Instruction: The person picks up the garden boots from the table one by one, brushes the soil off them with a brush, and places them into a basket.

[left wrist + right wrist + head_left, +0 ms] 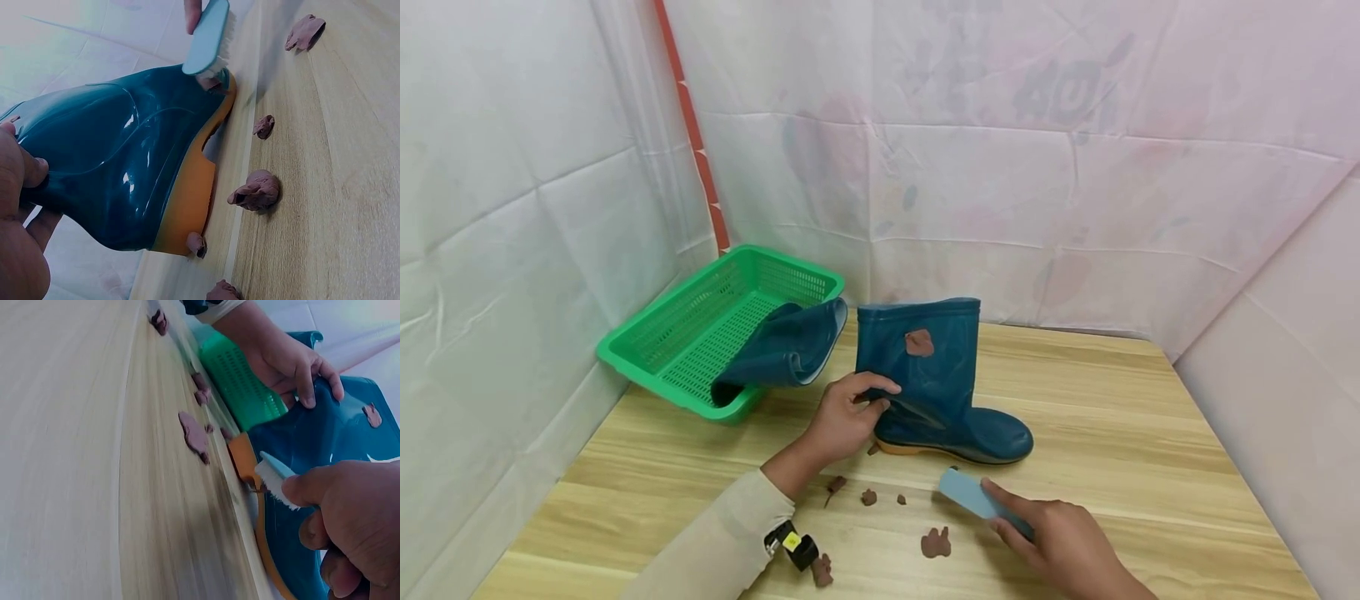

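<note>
A dark blue rubber boot (940, 387) with an orange sole stands on the table, its toe to the right. My left hand (844, 421) pinches the back of its shaft above the heel. A flat brown clay-like patch (919, 342) sticks to the upper shaft. In my right hand (1071, 542) is a light blue scrub brush (972, 493), gripped with the thumb along its side. The left wrist view shows its white bristles (224, 47) close to the boot's foot, just above the sole, with a brown lump (209, 83) at their end; whether they touch the boot is hard to tell.
A green basket (662, 379) stands at the left, with a second blue boot (782, 346) leaning over its rim. Several brown lumps lie on the wooden table (1120, 417) in front of the standing boot, including a flat piece (936, 543). White sheeting (970, 183) encloses the table.
</note>
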Demonstrator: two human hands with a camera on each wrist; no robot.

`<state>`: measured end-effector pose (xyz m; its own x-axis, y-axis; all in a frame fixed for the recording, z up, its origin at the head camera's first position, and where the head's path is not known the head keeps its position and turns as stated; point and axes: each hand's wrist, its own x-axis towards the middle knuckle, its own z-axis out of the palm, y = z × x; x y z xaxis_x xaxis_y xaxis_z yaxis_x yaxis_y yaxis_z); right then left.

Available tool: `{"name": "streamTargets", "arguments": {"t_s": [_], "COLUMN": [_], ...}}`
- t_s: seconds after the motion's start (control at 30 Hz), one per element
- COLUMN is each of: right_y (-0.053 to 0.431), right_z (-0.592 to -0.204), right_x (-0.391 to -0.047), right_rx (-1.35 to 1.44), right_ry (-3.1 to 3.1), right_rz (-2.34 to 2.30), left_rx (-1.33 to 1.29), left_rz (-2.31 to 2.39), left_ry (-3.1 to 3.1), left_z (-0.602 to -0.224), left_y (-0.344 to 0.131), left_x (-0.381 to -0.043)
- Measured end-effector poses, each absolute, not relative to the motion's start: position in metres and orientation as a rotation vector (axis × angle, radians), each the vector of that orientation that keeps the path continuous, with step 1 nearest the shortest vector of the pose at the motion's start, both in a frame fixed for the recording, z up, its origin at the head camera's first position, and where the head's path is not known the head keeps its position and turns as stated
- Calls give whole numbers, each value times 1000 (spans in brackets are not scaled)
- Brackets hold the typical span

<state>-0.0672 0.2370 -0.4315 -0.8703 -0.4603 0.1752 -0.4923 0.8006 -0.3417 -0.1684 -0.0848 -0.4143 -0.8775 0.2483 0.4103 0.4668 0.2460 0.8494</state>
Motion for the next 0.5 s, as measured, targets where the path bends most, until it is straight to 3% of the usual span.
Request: {"name": "streamTargets", "arguments": {"t_s": [0.27, 0.5], "right_y": [232, 238], "right_z": [-436, -432], "right_x": [-71, -71], "right_rx": [752, 564], "right_ry": [-3127, -3219], "right_rz": [660, 662], "left_rx": [-675, -677], "left_rz": [-1682, -1679], "left_ry": [-2325, -2320], "left_z": [-414, -415], "left_y": [-85, -84], "left_x": [-168, -169]}}
